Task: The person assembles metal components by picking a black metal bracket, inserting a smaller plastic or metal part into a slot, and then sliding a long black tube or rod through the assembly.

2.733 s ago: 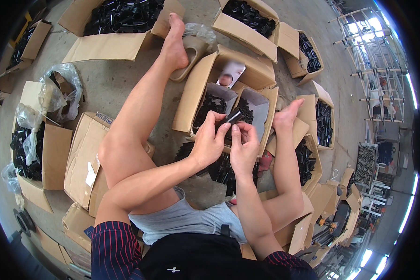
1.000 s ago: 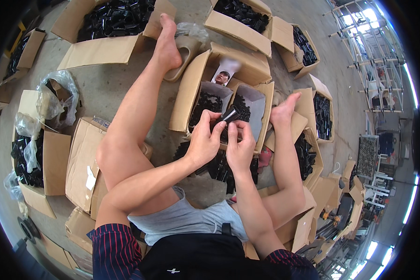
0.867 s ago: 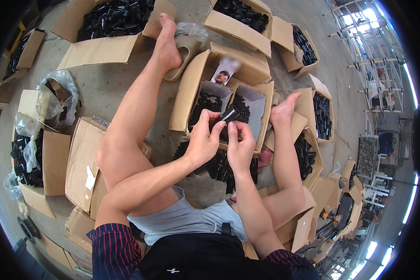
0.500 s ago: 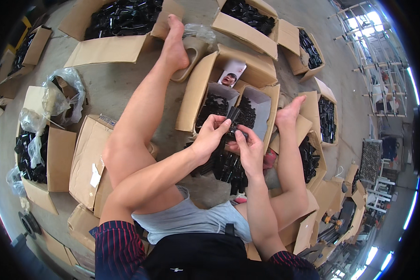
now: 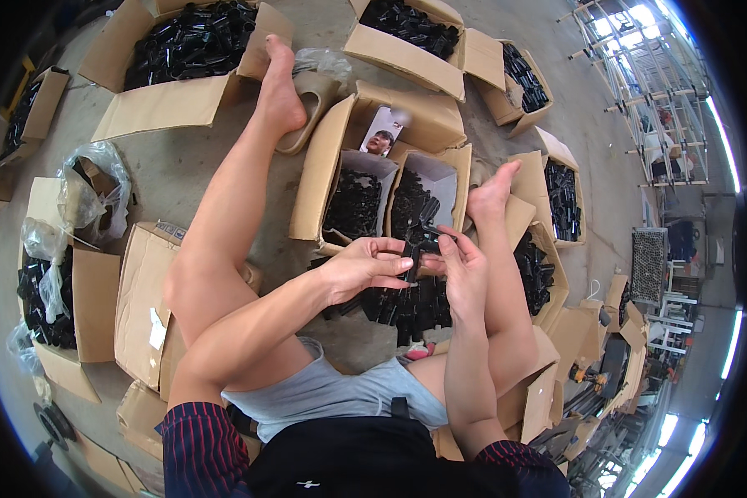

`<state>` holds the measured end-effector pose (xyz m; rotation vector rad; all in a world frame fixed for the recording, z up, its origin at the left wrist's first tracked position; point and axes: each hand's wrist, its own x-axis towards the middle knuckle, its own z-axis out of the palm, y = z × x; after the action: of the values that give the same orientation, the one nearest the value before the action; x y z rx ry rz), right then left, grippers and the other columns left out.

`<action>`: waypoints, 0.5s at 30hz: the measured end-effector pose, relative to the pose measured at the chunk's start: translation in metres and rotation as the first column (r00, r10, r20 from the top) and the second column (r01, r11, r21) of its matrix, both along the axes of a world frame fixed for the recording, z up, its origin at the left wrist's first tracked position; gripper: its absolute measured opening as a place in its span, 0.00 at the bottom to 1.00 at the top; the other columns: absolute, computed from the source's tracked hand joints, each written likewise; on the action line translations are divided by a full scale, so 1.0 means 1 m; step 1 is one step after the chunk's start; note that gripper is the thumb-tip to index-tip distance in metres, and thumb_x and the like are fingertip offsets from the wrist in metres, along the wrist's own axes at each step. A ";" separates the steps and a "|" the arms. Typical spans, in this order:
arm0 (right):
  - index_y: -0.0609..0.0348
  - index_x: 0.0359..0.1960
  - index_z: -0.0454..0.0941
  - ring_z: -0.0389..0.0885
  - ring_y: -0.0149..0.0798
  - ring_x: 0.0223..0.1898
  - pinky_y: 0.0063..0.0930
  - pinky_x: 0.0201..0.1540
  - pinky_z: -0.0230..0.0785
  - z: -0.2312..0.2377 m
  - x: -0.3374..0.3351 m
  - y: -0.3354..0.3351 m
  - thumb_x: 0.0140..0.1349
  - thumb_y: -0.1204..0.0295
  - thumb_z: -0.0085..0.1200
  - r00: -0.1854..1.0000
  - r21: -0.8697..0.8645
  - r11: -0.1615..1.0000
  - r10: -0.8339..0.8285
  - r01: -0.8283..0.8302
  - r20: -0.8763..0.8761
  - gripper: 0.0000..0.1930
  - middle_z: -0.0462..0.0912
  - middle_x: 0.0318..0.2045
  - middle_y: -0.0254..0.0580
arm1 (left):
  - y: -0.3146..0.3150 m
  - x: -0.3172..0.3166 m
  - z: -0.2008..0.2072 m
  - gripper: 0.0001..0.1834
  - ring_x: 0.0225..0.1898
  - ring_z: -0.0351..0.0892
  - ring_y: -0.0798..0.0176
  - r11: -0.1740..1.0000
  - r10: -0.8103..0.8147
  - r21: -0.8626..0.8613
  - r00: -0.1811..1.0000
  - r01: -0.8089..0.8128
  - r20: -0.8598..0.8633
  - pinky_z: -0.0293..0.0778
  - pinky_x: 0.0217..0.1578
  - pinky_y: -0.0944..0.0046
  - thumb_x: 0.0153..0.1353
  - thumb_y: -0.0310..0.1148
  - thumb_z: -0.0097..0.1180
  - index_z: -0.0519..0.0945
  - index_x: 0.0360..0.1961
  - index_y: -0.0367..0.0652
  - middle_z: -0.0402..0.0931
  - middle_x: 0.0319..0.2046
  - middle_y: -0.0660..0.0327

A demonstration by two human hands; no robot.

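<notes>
Now both hands are closed at the fingertips — the left hand point(image 5: 372, 267) and right hand point(image 5: 465, 272) grip black pieces point(image 5: 414, 251) at centre frame, below an open carton point(image 5: 317, 187).

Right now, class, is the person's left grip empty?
No: the left grip is closed on a black part, held out in front of the grey shorts.

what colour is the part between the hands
The part is black, seen best in the head view.
</notes>
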<state>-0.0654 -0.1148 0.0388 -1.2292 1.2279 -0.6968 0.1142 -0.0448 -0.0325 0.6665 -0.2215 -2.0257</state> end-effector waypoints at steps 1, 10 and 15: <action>0.73 0.60 0.73 0.87 0.31 0.32 0.20 0.37 0.80 -0.001 0.001 0.002 0.70 0.66 0.61 1.000 -0.022 1.000 -0.009 0.010 0.004 0.25 0.86 0.37 0.44 | 0.001 0.000 0.000 0.20 0.50 0.84 0.66 1.000 0.005 -0.008 1.000 -0.005 0.011 0.83 0.54 0.59 0.66 0.27 0.63 0.72 0.57 0.41 0.83 0.47 0.59; 0.74 0.64 0.70 0.86 0.28 0.33 0.20 0.38 0.78 -0.004 0.011 0.010 0.71 0.69 0.59 0.996 -0.190 0.979 -0.086 0.080 -0.025 0.26 0.85 0.38 0.45 | 0.003 0.000 0.010 0.20 0.45 0.83 0.72 0.997 0.048 -0.068 0.994 -0.041 0.103 0.81 0.51 0.65 0.64 0.26 0.66 0.78 0.56 0.40 0.85 0.45 0.65; 0.73 0.65 0.69 0.86 0.30 0.35 0.21 0.40 0.80 -0.010 0.011 0.008 0.72 0.69 0.57 1.000 -0.207 0.978 -0.028 0.026 -0.008 0.25 0.84 0.48 0.50 | 0.002 0.005 0.009 0.16 0.43 0.83 0.74 0.997 0.052 -0.063 0.989 -0.043 0.140 0.80 0.50 0.68 0.63 0.26 0.66 0.81 0.52 0.39 0.85 0.44 0.65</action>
<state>-0.0541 -0.1068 0.0285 -1.3906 1.2057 -0.8554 0.1192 -0.0432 -0.0233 0.7719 -0.3452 -1.9203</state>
